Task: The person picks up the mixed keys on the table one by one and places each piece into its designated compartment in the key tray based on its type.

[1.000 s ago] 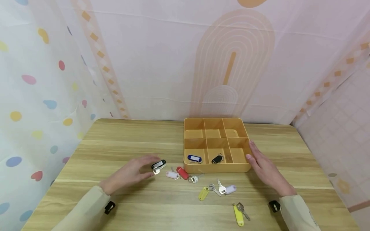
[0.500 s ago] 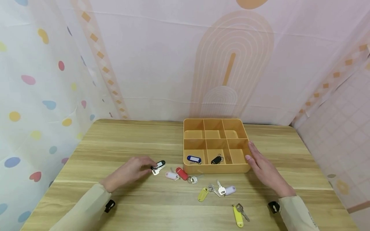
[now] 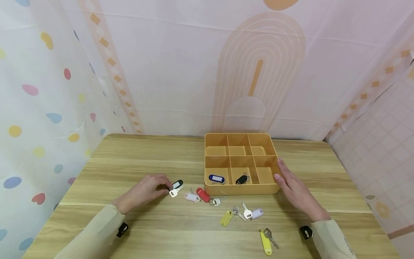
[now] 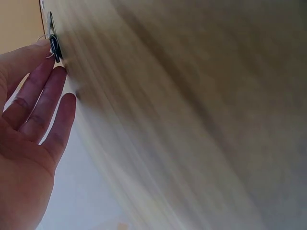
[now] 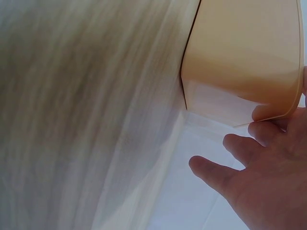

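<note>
My left hand (image 3: 145, 191) pinches a black key tag (image 3: 178, 183) with a silver key (image 3: 174, 192) between thumb and fingertips, low over the table left of the organizer box. In the left wrist view the same black tag (image 4: 55, 47) and its ring show at the thumb tip. My right hand (image 3: 298, 194) rests with straight fingers against the right side of the orange six-compartment box (image 3: 242, 190). The right wrist view has those fingers (image 5: 240, 148) along the outer wall of the box (image 5: 240, 48). A blue tag (image 3: 216, 178) lies in the front left compartment, another black tag (image 3: 241, 179) in the front middle one.
Between left hand and box lie a pink tag (image 3: 192, 197) and a red tag (image 3: 202, 195) with keys. Nearer me are a dull yellow tag (image 3: 226, 218), a lilac tag (image 3: 257, 213) and a bright yellow tag (image 3: 266, 243), with keys. A patterned curtain (image 3: 174, 72) hangs behind the table.
My left thumb and fingers have closed from a wide gap onto the black key tag. The right hand stays against the box.
</note>
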A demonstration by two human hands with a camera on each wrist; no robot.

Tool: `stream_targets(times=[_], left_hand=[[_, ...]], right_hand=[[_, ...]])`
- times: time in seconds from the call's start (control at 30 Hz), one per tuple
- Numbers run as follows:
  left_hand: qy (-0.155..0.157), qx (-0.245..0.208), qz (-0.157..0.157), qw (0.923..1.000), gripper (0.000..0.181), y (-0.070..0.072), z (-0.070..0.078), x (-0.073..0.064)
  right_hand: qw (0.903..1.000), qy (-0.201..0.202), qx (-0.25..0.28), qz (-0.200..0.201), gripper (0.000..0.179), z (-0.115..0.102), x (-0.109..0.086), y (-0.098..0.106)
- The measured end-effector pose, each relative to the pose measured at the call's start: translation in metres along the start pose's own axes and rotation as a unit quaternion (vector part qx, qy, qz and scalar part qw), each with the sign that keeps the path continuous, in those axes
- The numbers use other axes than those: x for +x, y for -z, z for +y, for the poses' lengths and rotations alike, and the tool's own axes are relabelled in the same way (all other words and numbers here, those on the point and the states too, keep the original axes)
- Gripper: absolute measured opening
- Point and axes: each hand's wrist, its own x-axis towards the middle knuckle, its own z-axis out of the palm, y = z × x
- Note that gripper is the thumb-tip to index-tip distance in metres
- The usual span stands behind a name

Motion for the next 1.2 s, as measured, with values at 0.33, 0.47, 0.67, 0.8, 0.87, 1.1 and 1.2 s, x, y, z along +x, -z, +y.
stream_targets(times=[0.33, 0.47, 0.67, 0.8, 0.87, 1.1, 1.2], left_hand=[[-0.010, -0.009, 0.011, 0.9998, 0.020, 0.004, 0.001, -0.002], [-0.018, -0.009, 0.035, 0.9992, 0.020, 0.006, 0.003, -0.005], [-0.037, -0.005, 0.066, 0.9971, 0.021, 0.010, 0.011, -0.006], [-0.033, -0.008, 0.082, 0.9960, 0.021, 0.014, 0.019, -0.007], [-0.024, -0.014, 0.088, 0.9958, 0.021, 0.016, 0.023, -0.006], [-0.015, -0.051, 0.109, 0.9927, 0.024, 0.019, 0.036, -0.004], [0.003, -0.065, 0.115, 0.9913, 0.022, 0.020, 0.042, -0.003]], right_hand=[[1.0000, -0.003, 0.002, -0.006, 0.064, 0.002, 0.001, -0.001], [1.0000, -0.003, 0.004, -0.005, 0.064, 0.001, 0.001, 0.000], [0.9999, -0.011, 0.006, -0.008, 0.065, 0.001, 0.001, 0.000], [0.9999, -0.009, 0.007, -0.008, 0.065, 0.002, 0.001, -0.001], [0.9999, -0.009, 0.007, -0.009, 0.065, 0.002, 0.000, -0.001], [0.9999, -0.008, 0.005, -0.009, 0.065, 0.002, 0.001, 0.000], [0.9999, -0.009, 0.006, -0.012, 0.065, 0.001, 0.001, 0.000]])
